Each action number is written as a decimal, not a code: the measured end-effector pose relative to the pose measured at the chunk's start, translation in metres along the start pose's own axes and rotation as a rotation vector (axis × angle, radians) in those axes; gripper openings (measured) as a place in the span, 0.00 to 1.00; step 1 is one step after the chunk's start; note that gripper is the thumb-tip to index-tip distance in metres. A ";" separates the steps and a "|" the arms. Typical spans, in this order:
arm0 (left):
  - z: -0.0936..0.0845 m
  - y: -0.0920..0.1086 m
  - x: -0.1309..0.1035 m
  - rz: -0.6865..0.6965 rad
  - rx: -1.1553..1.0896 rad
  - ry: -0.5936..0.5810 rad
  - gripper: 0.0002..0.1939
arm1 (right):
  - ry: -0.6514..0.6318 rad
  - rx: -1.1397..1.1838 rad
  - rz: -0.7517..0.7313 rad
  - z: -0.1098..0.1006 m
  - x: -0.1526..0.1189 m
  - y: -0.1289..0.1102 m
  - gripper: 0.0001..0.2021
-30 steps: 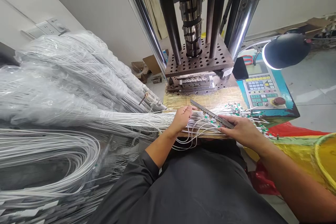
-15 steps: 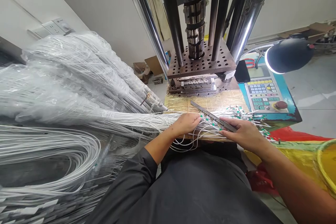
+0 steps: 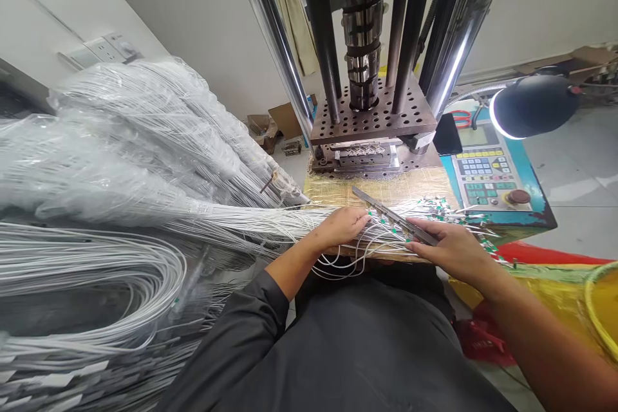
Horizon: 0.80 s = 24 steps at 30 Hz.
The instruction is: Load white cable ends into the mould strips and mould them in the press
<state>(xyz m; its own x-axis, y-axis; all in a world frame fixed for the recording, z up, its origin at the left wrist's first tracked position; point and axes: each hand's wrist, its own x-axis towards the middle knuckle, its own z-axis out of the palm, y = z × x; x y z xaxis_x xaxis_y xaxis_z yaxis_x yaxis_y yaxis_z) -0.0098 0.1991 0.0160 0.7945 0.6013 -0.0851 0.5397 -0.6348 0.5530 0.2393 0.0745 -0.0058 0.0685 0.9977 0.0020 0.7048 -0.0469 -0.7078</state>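
My right hand (image 3: 449,246) is closed on the near right end of a narrow metal bar (image 3: 386,210), which slants up and left above the wires. Several white cables with green ends are set along the bar's near side. My left hand (image 3: 342,228) pinches a white cable (image 3: 360,246) by its green end, close to the bar's middle; the fingertips partly hide it. Under both hands a thick bundle of white cables (image 3: 270,224) lies across the worktop (image 3: 333,192), its green-tipped ends (image 3: 437,206) spread out on the right.
Ahead stands a press with a perforated plate (image 3: 374,122) over a lower fixture (image 3: 367,156). On the right are a control panel (image 3: 492,174), a black lamp (image 3: 535,103) and a yellow container (image 3: 599,302). Plastic-wrapped cable bundles (image 3: 135,122) and a coiled bundle (image 3: 159,270) fill the left.
The view has shifted slightly. Both hands keep nearly the same place and hold on the bar and the cable.
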 end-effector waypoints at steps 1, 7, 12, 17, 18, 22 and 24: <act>0.000 -0.001 0.000 -0.003 0.004 0.003 0.19 | -0.004 -0.001 0.002 0.000 0.000 -0.001 0.30; 0.004 -0.007 0.004 0.014 0.019 0.038 0.19 | -0.004 -0.027 -0.011 0.000 0.000 -0.004 0.29; 0.010 -0.008 0.009 -0.006 0.076 0.119 0.19 | 0.015 -0.048 0.015 -0.003 0.004 -0.005 0.29; 0.010 -0.002 0.015 -0.067 0.125 0.309 0.18 | 0.012 -0.091 0.009 -0.013 0.022 -0.009 0.28; 0.010 0.000 0.017 -0.077 0.116 0.325 0.18 | 0.004 -0.095 0.006 -0.015 0.027 -0.009 0.28; 0.017 0.003 0.025 -0.108 0.077 0.349 0.28 | -0.064 -0.074 0.044 -0.017 0.042 -0.005 0.29; 0.024 0.002 0.031 -0.139 0.075 0.344 0.26 | -0.104 -0.056 0.068 -0.015 0.046 -0.001 0.30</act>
<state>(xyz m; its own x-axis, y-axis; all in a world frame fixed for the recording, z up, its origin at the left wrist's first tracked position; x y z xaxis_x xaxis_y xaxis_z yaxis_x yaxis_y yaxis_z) 0.0224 0.2049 -0.0052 0.5795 0.8037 0.1350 0.6647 -0.5620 0.4922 0.2528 0.1200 0.0055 0.0453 0.9918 -0.1199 0.7398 -0.1140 -0.6632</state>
